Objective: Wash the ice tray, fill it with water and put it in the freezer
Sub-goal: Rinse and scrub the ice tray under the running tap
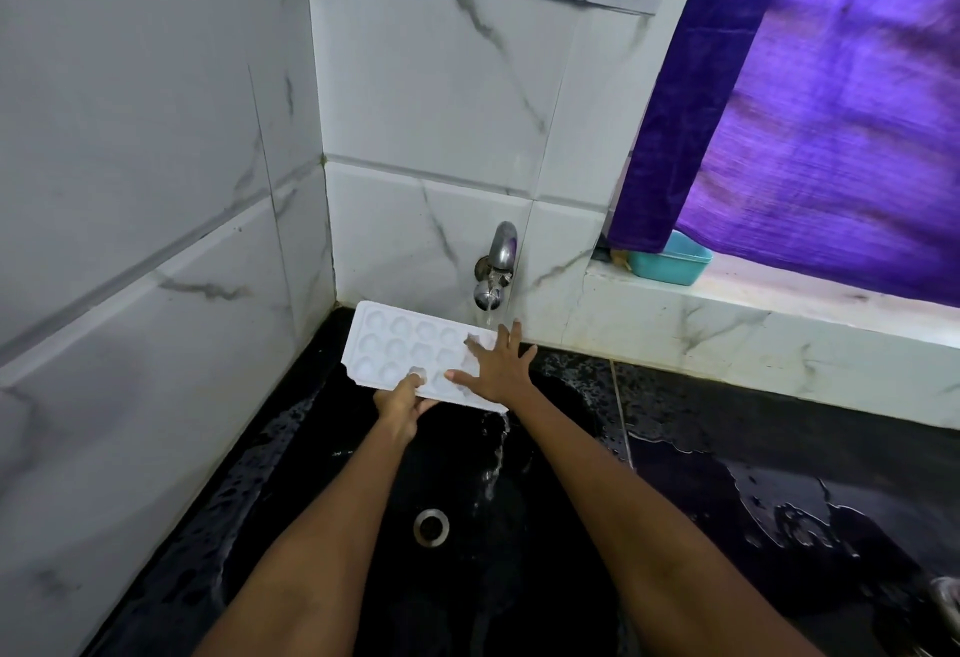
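Note:
A white ice tray (395,342) with round cups is held level over the black sink (311,474), just under the steel tap (496,267). Water runs from the tap onto the tray's right end and spills off its near right corner into the basin. My left hand (402,404) grips the tray's near edge, thumb on top. My right hand (496,365) lies flat on the tray's right end, fingers spread over the wet cups.
The sink drain (431,527) lies below my arms. A wet black counter (779,474) stretches to the right. On the tiled ledge a teal tub (672,261) sits under a purple curtain (810,111). White marble-look tiles wall the left and back.

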`<state>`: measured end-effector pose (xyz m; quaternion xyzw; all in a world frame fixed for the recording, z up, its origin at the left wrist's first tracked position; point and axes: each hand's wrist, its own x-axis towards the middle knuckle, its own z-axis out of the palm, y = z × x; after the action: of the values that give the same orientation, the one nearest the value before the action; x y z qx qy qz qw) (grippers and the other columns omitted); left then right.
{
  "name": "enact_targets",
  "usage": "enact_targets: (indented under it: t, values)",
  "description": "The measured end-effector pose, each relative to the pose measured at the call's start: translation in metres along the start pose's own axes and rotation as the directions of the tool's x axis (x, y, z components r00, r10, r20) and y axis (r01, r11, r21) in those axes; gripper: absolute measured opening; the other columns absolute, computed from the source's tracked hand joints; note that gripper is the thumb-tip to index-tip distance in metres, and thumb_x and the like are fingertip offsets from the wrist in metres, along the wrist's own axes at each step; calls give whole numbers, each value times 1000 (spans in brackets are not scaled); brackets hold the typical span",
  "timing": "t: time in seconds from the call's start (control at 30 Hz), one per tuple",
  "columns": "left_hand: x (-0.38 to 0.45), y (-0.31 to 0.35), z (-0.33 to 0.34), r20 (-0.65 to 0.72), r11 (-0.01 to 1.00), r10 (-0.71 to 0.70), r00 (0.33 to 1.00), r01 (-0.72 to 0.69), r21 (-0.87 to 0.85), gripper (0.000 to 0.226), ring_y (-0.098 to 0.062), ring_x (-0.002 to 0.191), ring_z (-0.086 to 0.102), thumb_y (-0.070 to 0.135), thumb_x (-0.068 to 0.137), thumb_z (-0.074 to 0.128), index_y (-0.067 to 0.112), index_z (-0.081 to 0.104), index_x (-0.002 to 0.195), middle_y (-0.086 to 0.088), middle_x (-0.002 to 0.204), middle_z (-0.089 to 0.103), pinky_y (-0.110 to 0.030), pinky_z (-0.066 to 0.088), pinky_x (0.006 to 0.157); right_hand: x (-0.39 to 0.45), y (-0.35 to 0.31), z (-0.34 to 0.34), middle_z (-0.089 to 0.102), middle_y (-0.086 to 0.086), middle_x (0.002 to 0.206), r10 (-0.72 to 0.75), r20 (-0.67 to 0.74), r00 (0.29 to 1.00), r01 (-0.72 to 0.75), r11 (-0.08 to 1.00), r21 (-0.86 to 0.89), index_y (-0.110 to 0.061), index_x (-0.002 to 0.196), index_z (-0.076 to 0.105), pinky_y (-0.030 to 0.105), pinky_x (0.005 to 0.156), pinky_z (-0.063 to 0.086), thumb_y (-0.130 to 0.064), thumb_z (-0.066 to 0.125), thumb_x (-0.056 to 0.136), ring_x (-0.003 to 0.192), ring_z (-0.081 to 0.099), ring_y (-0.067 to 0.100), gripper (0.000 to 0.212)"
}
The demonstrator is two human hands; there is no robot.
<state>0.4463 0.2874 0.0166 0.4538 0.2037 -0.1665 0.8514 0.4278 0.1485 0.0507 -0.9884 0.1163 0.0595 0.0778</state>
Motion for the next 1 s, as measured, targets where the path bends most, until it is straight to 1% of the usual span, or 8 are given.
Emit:
enact_targets:
  t: [0.13, 0.3, 0.43, 0.53, 0.63, 0.73, 0.9, 1.0]
  values:
    - [-1, 2, -3, 13, 999, 0, 1000, 0, 42, 45, -31, 98, 56, -13, 86, 50, -7, 46, 131, -15, 110, 56, -45, 49, 84, 2, 8, 1, 12, 20, 155, -19, -85, 996, 13, 997, -72, -33, 138, 40, 72, 108, -1, -70, 36, 85, 145, -16, 38, 65]
    - [1, 5, 0, -10, 1000, -1, 1000, 1, -7, 47, -32, 98, 57, -14, 86, 49, -8, 47, 132, -18, 113, 57, -45, 53, 78, -3, 4, 1, 11, 17, 155, -24, -51, 998, 29, 995, 97, -31, 141, 38, 67, 111, 4, -66, 43, 85, 145, -14, 37, 66]
    - [2, 4, -9, -40, 998, 1, 999, -4, -66, 48, -33, 103, 56, -14, 86, 49, -8, 45, 133, -20, 124, 57, -44, 55, 76, -10, 7, -1, 33, 12, 148, 61, -258, 964, -32, 993, 117, -17, 123, 59, 50, 112, 21, -46, 42, 95, 146, 10, 30, 44]
    - [2, 0, -12, -18, 997, -22, 1000, 21, -74, 50, -32, 100, 53, -15, 86, 47, -9, 42, 135, -15, 111, 53, -44, 52, 81, -13, 3, 8, 18, 18, 154, 96, -110, 989, -86, 992, 92, -15, 137, 44, 59, 112, 16, -50, 40, 95, 146, -2, 37, 55]
    - [-2, -1, -14, -2, 996, -24, 1000, 24, -84, 50, -32, 100, 53, -16, 85, 47, -7, 43, 134, -15, 110, 53, -46, 51, 82, -13, 1, 11, 5, 20, 156, 100, -9, 995, -94, 960, 264, -20, 144, 31, 65, 111, 9, -56, 46, 90, 145, -12, 40, 67]
    - [1, 2, -22, -24, 999, 5, 1000, -6, -52, 49, -32, 100, 53, -16, 84, 47, -5, 45, 132, -14, 111, 53, -47, 55, 73, -14, 8, 8, 26, 19, 144, 67, -30, 997, -55, 953, 298, -20, 133, 45, 58, 109, 23, -53, 53, 88, 142, 7, 37, 56]
    - [5, 1, -30, 12, 993, -74, 997, 75, -94, 26, -35, 108, 52, -14, 88, 41, -4, 53, 109, -19, 117, 51, -50, 45, 99, -16, 8, 4, 52, 21, 127, 123, -130, 984, -18, 793, 609, -5, 130, 31, 42, 89, 45, -24, 63, 88, 116, 52, 35, 56]
    - [5, -5, -33, 61, 982, -147, 987, 153, -107, 34, -39, 129, 46, -9, 93, 39, -5, 46, 126, -26, 133, 49, -51, 37, 110, -18, 6, 0, 55, 20, 130, 171, -51, 984, -82, 686, 723, -2, 137, 27, 34, 88, 46, -12, 61, 88, 115, 56, 33, 60]
